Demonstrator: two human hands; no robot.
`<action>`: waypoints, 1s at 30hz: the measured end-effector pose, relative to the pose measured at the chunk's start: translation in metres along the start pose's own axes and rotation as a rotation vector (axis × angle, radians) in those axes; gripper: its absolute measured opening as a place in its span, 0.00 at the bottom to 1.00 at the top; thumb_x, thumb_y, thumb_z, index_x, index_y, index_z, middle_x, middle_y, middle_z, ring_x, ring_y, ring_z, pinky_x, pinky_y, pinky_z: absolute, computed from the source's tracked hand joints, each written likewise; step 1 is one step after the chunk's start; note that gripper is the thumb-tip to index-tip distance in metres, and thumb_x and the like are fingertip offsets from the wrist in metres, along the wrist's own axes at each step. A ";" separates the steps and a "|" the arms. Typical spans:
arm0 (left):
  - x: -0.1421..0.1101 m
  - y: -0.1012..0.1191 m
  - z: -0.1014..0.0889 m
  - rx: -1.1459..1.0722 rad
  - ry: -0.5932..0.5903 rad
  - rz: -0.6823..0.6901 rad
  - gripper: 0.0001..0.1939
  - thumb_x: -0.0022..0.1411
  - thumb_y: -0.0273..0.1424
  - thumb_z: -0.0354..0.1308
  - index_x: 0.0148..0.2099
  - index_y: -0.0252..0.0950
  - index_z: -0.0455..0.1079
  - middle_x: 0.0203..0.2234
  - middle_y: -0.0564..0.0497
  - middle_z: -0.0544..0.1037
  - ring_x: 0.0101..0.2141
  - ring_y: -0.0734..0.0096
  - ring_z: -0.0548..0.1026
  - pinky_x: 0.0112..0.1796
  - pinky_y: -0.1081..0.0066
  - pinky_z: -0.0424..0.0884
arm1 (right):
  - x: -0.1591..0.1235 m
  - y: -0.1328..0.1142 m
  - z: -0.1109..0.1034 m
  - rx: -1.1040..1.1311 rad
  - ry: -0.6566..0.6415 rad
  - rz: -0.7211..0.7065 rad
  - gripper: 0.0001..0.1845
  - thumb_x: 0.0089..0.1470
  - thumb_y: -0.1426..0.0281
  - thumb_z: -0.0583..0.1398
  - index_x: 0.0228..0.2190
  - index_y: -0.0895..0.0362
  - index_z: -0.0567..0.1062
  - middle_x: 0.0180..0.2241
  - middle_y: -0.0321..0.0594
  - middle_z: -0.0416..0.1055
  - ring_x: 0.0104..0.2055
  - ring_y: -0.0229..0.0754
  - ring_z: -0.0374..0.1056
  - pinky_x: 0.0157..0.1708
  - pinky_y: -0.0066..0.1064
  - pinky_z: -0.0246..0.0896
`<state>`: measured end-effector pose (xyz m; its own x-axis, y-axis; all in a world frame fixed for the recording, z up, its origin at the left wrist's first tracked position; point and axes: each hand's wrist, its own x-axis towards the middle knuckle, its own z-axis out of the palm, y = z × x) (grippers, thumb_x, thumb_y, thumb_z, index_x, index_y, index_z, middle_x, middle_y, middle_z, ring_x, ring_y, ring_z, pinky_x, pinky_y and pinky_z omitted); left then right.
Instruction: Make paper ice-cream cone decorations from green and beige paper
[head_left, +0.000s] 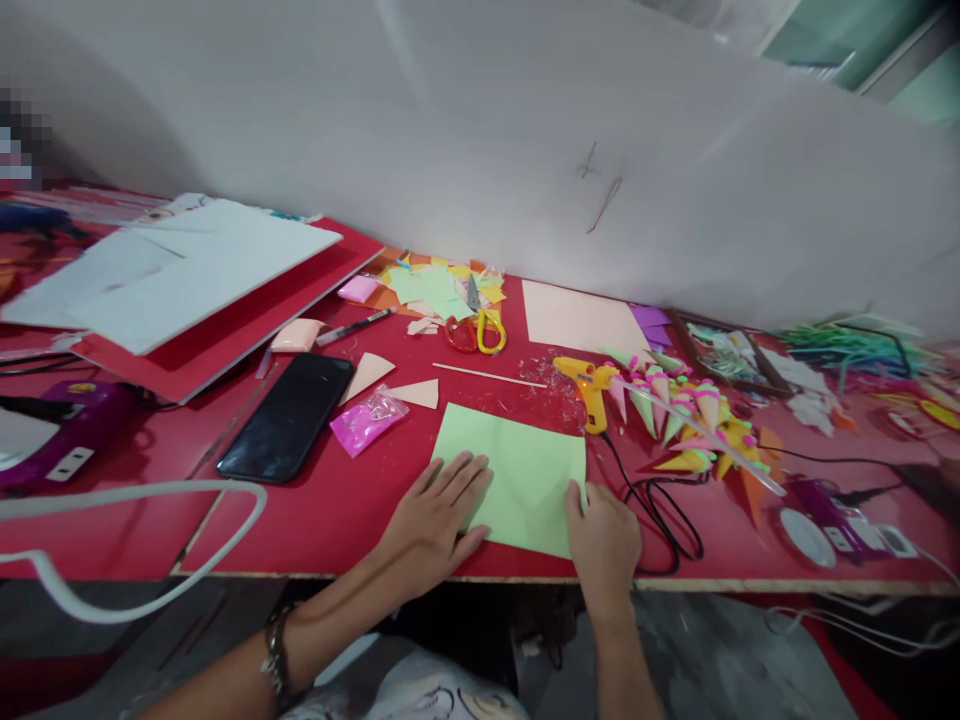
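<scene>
A light green sheet (pixel 525 480) of paper or thin foam lies near the table's front edge. My left hand (pixel 435 510) rests flat on its left side, fingers stretched out. At the sheet's right edge, my right hand (pixel 606 530) is closed, with the thumb along the edge and the other fingers curled. A yellow glue gun (pixel 589 390) lies just beyond my right hand. Past the sheet's far edge is a thin wooden stick (pixel 489 375). Two cream fan-shaped pieces (pixel 415 394) lie to the left, beside a pink packet (pixel 369 420).
On the left are a black phone (pixel 289 415), white boards (pixel 217 265) and a purple power strip (pixel 82 430). Scissors (pixel 480 325) lie by paper scraps. Several small decorated cones (pixel 705 405) sit at right, near the glue gun's black cord (pixel 679 545). A white cable (pixel 135 605) arcs at the left.
</scene>
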<state>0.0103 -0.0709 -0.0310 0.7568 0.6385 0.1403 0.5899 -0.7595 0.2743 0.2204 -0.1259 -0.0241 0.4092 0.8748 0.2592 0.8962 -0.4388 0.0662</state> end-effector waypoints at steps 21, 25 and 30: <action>-0.018 -0.049 -0.020 0.127 -0.045 0.071 0.27 0.60 0.43 0.39 0.60 0.43 0.43 0.58 0.52 0.49 0.57 0.67 0.48 0.55 0.61 0.39 | -0.001 -0.004 -0.003 -0.105 -0.032 0.090 0.14 0.53 0.66 0.48 0.23 0.59 0.67 0.26 0.40 0.67 0.31 0.40 0.63 0.32 0.30 0.45; -0.020 -0.053 -0.022 0.133 -0.054 0.092 0.27 0.60 0.43 0.40 0.60 0.43 0.44 0.58 0.53 0.49 0.57 0.67 0.48 0.55 0.62 0.39 | -0.001 -0.002 -0.003 -0.100 -0.045 0.081 0.14 0.54 0.67 0.48 0.24 0.59 0.68 0.27 0.40 0.68 0.31 0.39 0.63 0.32 0.30 0.44; -0.021 -0.051 -0.026 0.136 -0.047 0.091 0.26 0.60 0.40 0.41 0.60 0.41 0.45 0.58 0.53 0.49 0.57 0.67 0.48 0.55 0.63 0.38 | 0.000 0.000 0.000 -0.092 -0.048 0.079 0.15 0.55 0.67 0.47 0.24 0.59 0.68 0.26 0.39 0.69 0.29 0.39 0.64 0.31 0.30 0.43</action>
<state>-0.0436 -0.0424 -0.0232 0.8194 0.5619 0.1134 0.5483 -0.8259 0.1310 0.2207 -0.1261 -0.0241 0.4879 0.8445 0.2209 0.8420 -0.5220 0.1361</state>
